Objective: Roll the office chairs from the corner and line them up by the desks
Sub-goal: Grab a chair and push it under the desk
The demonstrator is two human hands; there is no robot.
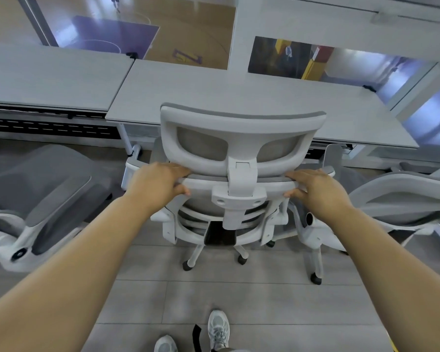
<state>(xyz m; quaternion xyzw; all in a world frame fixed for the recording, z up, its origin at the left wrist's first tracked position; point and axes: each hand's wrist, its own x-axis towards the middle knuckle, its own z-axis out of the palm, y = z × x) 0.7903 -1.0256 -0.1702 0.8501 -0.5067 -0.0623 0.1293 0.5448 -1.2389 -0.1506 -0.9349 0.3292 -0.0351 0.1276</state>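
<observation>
Pale grey floor tiles point(214, 295) run up to a row of light grey rectangular desks point(239, 97). The white-framed grey mesh office chair point(235, 179) stands upright on its castors, its back to the camera and its seat facing the middle desk, headrest level with the desk's near edge. The left hand point(158, 184) and right hand point(318, 186) each grip the backrest's top rail, fingers over it, thumbs under, arms outstretched. Similar grey chairs point(36, 199) flank it on both sides.
</observation>
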